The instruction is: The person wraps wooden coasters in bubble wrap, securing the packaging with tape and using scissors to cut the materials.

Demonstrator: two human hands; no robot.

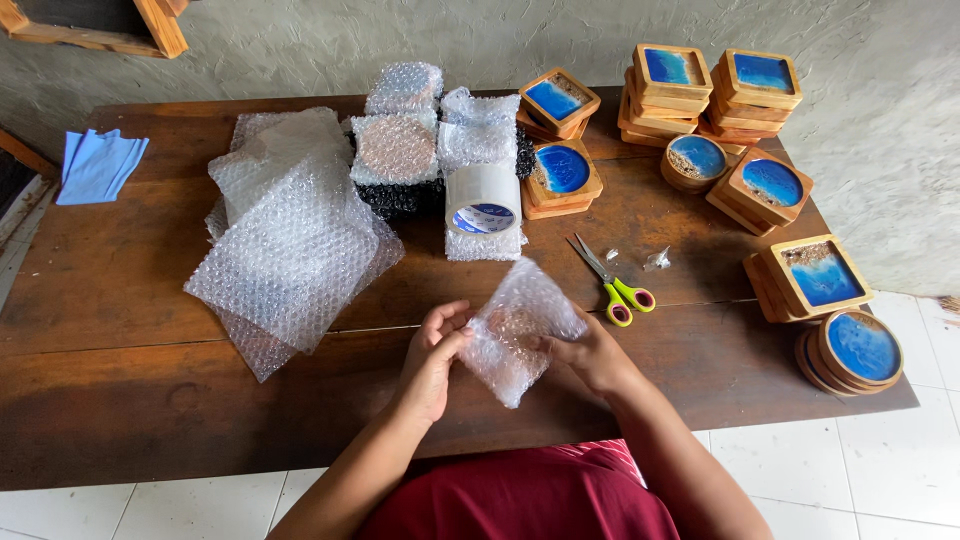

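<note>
While both hands press a clear bubble-wrapped parcel [515, 335] above the near table edge, the left hand [432, 362] and right hand [590, 355] clamp its opposite sides. Bare dark wooden table [120, 330] lies open to its left. Far off sit loose bubble-wrap sheets [285, 240], a white tape roll [483, 199], yellow-green-handled scissors [612, 283] and blue-and-wood coasters [760, 130] stacked right, against a grey plaster wall [500, 35].

Craft packing workshop: coaster stacks [750, 95], bubble wrap sheets [285, 240], tape roll [483, 200].
</note>
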